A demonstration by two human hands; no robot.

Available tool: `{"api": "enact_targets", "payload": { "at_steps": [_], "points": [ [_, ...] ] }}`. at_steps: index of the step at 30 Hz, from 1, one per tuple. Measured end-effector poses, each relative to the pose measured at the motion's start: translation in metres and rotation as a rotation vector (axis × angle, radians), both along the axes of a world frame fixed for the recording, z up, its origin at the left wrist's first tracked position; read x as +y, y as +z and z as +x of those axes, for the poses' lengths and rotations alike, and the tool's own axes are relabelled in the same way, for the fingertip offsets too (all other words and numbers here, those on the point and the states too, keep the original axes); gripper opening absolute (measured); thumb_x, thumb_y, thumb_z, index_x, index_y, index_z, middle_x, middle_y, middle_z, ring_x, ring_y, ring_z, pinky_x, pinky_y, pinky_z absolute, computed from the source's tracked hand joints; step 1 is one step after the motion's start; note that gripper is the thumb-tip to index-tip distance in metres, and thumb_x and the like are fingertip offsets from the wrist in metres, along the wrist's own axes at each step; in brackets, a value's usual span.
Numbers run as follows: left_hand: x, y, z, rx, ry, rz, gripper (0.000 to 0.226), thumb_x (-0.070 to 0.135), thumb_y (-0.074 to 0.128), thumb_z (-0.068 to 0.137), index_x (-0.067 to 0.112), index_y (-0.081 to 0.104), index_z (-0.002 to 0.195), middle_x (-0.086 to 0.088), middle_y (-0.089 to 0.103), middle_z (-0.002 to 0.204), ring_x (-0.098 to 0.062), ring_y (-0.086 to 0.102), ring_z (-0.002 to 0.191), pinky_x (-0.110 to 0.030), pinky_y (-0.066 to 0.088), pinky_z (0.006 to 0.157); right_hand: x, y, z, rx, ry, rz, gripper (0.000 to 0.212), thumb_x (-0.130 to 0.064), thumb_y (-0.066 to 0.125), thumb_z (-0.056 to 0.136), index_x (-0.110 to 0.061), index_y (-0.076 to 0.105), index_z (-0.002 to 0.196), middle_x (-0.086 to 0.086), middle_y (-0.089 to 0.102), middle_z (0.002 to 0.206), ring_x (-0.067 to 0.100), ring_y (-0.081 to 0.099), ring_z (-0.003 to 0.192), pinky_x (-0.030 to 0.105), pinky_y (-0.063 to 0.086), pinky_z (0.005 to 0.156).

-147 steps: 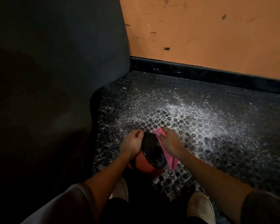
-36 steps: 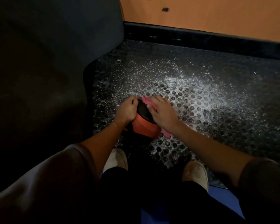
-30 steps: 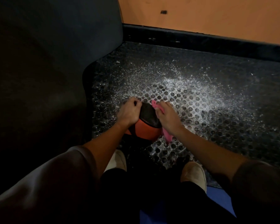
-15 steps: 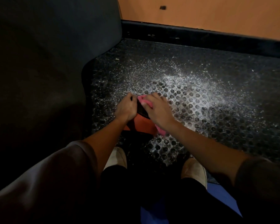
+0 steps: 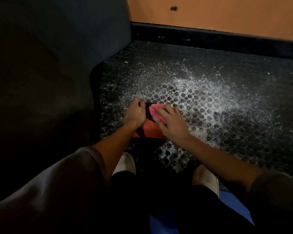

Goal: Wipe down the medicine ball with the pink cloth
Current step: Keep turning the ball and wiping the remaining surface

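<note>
While the wiping is judged to be in mid-course, the medicine ball (image 5: 150,131) is shown resting on the studded floor mat (image 5: 235,135), just ahead of the person's shoes (image 5: 126,163) and between both hands. The left hand (image 5: 134,114) is clenched over the ball's upper left side, and by this grip the ball is steadied. The pink cloth (image 5: 156,112) is grasped, bunched, under the curved fingers of the right hand (image 5: 172,123) and is pressed against the ball's black upper panel. Relative to the grip, the ball lies directly beneath the hands, with the cloth at its top. The orange panel nearer the person is left uncovered. Whether that panel has been wiped cannot be told in the dim light. The underside, which lies against the mat and its white powder (image 5: 198,85), is judged to remain.
</note>
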State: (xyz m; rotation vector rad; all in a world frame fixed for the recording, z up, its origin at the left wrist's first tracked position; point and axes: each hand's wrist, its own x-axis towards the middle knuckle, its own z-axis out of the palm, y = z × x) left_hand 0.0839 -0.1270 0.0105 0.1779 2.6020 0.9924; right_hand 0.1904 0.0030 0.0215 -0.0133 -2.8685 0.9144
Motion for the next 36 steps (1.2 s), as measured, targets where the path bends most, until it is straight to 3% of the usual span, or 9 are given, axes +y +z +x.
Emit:
{"api": "enact_targets", "payload": {
  "at_steps": [2,5,11,15,19,24,27,31,36],
  "points": [
    [-0.003,-0.001,0.0,-0.005,0.019,0.023,0.023,0.03,0.031,0.102,0.014,0.046,0.094,-0.01,0.057,0.097,-0.024,0.052,0.085,-0.033,0.034,0.071,0.013,-0.014,0.007,-0.041,-0.098,-0.159,0.03,-0.04,0.041,0.1,-0.029,0.051,0.126,-0.009,0.044,0.115,0.013,0.042,0.105,0.034,0.045,0.086],
    [-0.004,-0.002,-0.002,-0.023,0.057,0.051,0.023,0.028,0.032,0.103,0.013,0.048,0.095,-0.008,0.055,0.095,-0.024,0.05,0.086,-0.033,0.034,0.073,0.02,-0.022,0.002,-0.113,-0.274,-0.317,0.013,-0.034,0.043,0.1,-0.024,0.05,0.096,-0.004,0.048,0.099,0.017,0.049,0.093,0.041,0.046,0.081],
    [-0.015,-0.007,-0.008,-0.09,0.157,0.081,0.028,0.027,0.031,0.102,0.008,0.051,0.1,-0.011,0.055,0.099,-0.027,0.053,0.093,-0.032,0.031,0.074,-0.005,-0.005,-0.01,-0.014,0.038,-0.061,0.026,-0.039,0.041,0.098,-0.033,0.054,0.12,-0.015,0.048,0.126,0.016,0.038,0.104,0.024,0.029,0.081],
    [-0.018,-0.003,-0.007,-0.049,0.113,-0.003,0.03,0.031,0.03,0.101,0.009,0.051,0.099,-0.016,0.06,0.106,-0.029,0.054,0.095,-0.036,0.039,0.08,0.006,-0.011,-0.015,-0.1,-0.178,-0.27,0.014,-0.031,0.044,0.098,-0.024,0.055,0.103,-0.005,0.051,0.111,0.019,0.047,0.105,0.034,0.032,0.096],
    [-0.01,0.003,0.0,0.243,-0.192,-0.045,0.032,0.038,0.034,0.098,0.022,0.059,0.108,-0.001,0.066,0.112,-0.024,0.059,0.103,-0.04,0.044,0.087,-0.009,-0.002,-0.02,-0.055,-0.071,-0.086,0.029,-0.033,0.047,0.098,-0.023,0.056,0.124,-0.006,0.049,0.122,0.018,0.038,0.105,0.028,0.028,0.088],
    [-0.019,-0.001,0.004,0.185,-0.152,-0.022,0.037,0.05,0.026,0.094,0.036,0.056,0.111,0.006,0.066,0.117,-0.025,0.056,0.109,-0.051,0.045,0.092,0.005,-0.011,-0.014,-0.065,-0.071,-0.143,0.035,-0.04,0.038,0.099,-0.026,0.054,0.126,-0.007,0.049,0.118,0.021,0.044,0.107,0.029,0.027,0.089],
    [-0.008,0.003,0.002,0.161,-0.119,-0.056,0.031,0.042,0.031,0.099,0.029,0.057,0.108,0.001,0.066,0.112,-0.027,0.056,0.105,-0.044,0.044,0.087,-0.002,-0.002,-0.022,-0.066,-0.108,-0.097,0.033,-0.028,0.044,0.099,-0.02,0.054,0.129,-0.001,0.052,0.121,0.018,0.044,0.109,0.035,0.03,0.097],
    [-0.011,0.004,-0.005,0.084,-0.085,0.032,0.028,0.033,0.034,0.101,0.022,0.06,0.106,-0.004,0.067,0.106,-0.026,0.06,0.095,-0.038,0.046,0.079,-0.011,-0.002,-0.012,-0.012,0.071,-0.009,0.03,-0.035,0.044,0.099,-0.027,0.054,0.126,-0.01,0.047,0.126,0.014,0.031,0.105,0.029,0.038,0.085],
    [-0.008,0.003,-0.003,0.105,-0.099,0.022,0.03,0.032,0.035,0.102,0.018,0.059,0.111,-0.005,0.065,0.109,-0.023,0.058,0.095,-0.034,0.042,0.078,0.001,0.0,-0.029,-0.138,-0.197,-0.166,0.022,-0.027,0.041,0.101,-0.016,0.054,0.115,0.001,0.05,0.117,0.017,0.043,0.102,0.034,0.029,0.093]
  ]
}}
